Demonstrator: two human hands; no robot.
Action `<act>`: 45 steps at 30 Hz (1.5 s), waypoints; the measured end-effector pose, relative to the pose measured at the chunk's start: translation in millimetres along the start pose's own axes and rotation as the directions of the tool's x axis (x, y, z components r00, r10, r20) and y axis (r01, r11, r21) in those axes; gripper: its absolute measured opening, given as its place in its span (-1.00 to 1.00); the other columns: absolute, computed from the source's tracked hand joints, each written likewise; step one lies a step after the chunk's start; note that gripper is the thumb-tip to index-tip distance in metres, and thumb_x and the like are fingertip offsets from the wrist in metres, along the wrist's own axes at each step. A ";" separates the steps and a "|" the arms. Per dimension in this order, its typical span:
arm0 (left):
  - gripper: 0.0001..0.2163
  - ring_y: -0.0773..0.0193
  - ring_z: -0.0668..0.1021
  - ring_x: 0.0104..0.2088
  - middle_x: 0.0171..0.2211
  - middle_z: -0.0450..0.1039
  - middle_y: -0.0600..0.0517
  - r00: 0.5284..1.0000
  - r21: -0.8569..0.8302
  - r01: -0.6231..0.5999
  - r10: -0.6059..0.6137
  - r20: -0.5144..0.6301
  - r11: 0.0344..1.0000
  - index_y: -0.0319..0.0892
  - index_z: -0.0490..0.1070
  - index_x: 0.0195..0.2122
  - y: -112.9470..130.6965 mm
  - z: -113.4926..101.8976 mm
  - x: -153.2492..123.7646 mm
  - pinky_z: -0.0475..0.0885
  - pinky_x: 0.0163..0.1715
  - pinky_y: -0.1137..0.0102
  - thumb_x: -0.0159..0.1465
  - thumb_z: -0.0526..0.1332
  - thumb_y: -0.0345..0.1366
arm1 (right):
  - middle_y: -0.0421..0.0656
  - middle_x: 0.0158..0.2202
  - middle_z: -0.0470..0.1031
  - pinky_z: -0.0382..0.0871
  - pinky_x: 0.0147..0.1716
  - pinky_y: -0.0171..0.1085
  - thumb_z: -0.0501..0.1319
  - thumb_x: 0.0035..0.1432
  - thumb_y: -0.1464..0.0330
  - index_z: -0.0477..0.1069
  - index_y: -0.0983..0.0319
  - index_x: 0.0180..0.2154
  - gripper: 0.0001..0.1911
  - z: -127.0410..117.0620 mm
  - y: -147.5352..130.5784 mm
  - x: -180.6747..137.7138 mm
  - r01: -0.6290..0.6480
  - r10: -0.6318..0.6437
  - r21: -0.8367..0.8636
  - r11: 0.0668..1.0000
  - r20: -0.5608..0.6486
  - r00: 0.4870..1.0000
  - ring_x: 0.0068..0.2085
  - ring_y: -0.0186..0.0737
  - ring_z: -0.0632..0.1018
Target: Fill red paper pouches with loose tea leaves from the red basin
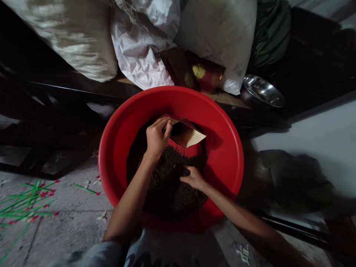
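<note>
My left hand grips the rim of a paper pouch, maroon outside and tan inside, holding it tilted with its mouth toward me. Below lies a heap of dark, loose dry leaves, looking like tea, in a wide red plastic tub. At the heap's right side, my right hand has its thumb and fingers curled around some of the dark leaves. Its fingertips are partly lost in the leaves. The pouch's inside is dark, so its contents cannot be made out.
Behind the tub, large white sacks stand on a dark ledge with maroon pouches bearing a gold label. A steel bowl sits to their right. Green sticks with pink tips lie scattered on the grey floor at left.
</note>
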State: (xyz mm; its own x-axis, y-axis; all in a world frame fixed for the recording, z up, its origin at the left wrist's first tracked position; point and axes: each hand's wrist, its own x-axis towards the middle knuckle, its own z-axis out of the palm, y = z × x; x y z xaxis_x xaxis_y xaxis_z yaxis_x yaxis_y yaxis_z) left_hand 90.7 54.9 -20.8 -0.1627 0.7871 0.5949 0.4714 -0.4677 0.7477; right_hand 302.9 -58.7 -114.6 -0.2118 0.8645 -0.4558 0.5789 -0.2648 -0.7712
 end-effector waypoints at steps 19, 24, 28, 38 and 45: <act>-0.67 0.13 0.67 0.08 0.04 0.64 -0.16 1.000 -0.015 0.000 0.000 -0.020 1.000 -0.23 0.59 0.05 2.5 5.2 -6.2 0.57 0.17 0.15 0.51 0.10 -0.17 | -0.06 -0.02 0.58 0.48 0.16 -0.04 0.06 0.43 0.43 0.56 0.17 -0.04 -0.70 -80.6 -160.7 36.4 0.487 -0.795 -0.677 0.551 -0.249 0.553 0.02 -0.10 0.60; -0.67 0.15 0.64 0.14 0.08 0.63 -0.14 0.999 -0.047 -0.002 0.000 -0.045 0.999 -0.24 0.59 0.04 1.5 7.5 -10.7 0.54 0.23 0.15 0.51 0.11 -0.18 | -0.08 -0.27 0.60 0.51 -0.10 -0.09 0.16 0.34 0.42 0.58 0.13 -0.13 -0.78 -56.7 -102.5 -17.9 0.561 -0.849 -0.637 0.529 -0.380 0.368 -0.21 -0.08 0.59; -0.67 0.16 0.63 0.14 0.07 0.63 -0.13 0.999 -0.054 0.017 -0.020 -0.041 0.998 -0.22 0.59 0.04 1.5 7.0 -10.6 0.54 0.23 0.16 0.51 0.11 -0.16 | 0.00 -0.11 0.61 0.46 0.07 0.02 0.22 0.32 0.28 0.57 0.15 -0.03 -0.75 -25.9 -57.4 -26.2 0.381 -0.570 -0.463 0.800 -0.389 0.724 -0.02 0.05 0.58; -0.66 0.15 0.63 0.15 0.08 0.63 -0.13 0.999 -0.069 0.037 -0.036 0.020 0.997 -0.22 0.60 0.03 1.5 5.5 -10.7 0.51 0.24 0.15 0.50 0.12 -0.12 | 0.07 0.37 0.33 0.25 0.28 0.27 0.47 0.04 -0.04 0.47 0.11 0.24 -0.21 37.4 -45.1 46.2 0.165 -0.110 -0.423 0.891 0.152 0.982 0.36 0.38 0.33; -0.68 0.17 0.65 0.10 0.04 0.66 -0.07 0.997 -0.047 0.072 -0.074 -0.034 0.996 -0.18 0.63 -0.04 -4.8 -4.4 -6.7 0.53 0.20 0.20 0.49 0.13 -0.13 | -0.09 0.31 0.40 0.38 0.24 0.12 0.38 0.14 -0.07 0.45 -0.05 0.25 -0.32 46.6 -35.0 -23.4 0.321 -0.253 -0.589 0.742 0.197 0.947 0.29 0.21 0.43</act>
State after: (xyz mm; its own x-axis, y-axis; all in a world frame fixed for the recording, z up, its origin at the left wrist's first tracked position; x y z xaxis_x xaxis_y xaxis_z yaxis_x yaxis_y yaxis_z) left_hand 85.8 50.0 -27.1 -0.2265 0.8053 0.5479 0.4173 -0.4281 0.8016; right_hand 250.9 -89.6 -97.6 -0.5024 0.8017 -0.3239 0.8252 0.3327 -0.4565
